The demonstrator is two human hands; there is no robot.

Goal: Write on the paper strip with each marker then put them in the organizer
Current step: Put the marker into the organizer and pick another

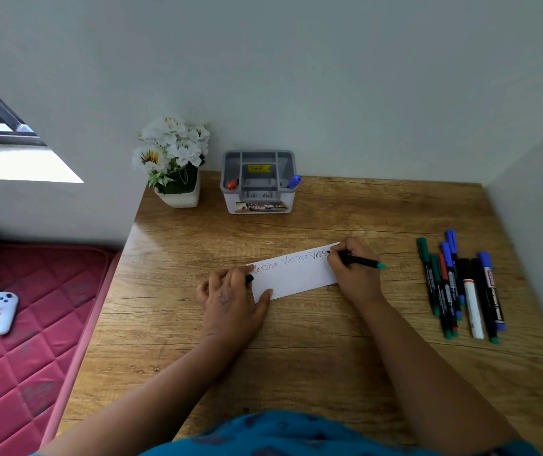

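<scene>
A: Start at the far left. What's off the desk?

B: A white controller (3,310) lying on a red quilted mattress (26,340). Then on the wooden desk (296,373), against the wall, a pot of white flowers (173,159), and just right of it the grey organizer (258,182) with a red marker (232,184) in its left compartment and a blue marker (294,181) in its right one.

A: And the hands?

B: The left hand (230,297) rests on the left end of the paper strip (296,274), thumb flat on the paper, its fingers curled around something small and black, probably the cap (249,279), though it's mostly hidden. The right hand (354,268) pinches a green-ended marker (360,261), tip on the strip's right end, midway through a third word.

A: Further right?

B: A loose row of waiting markers (460,287), well apart from the strip.

A: What might go wrong?

B: The writing is nearly at the strip's right edge, so the word could run onto the desk. If the left hand lifts, the strip may slide under the tip. And a cap mislaid would leave the marker going into the organizer uncapped.
</scene>
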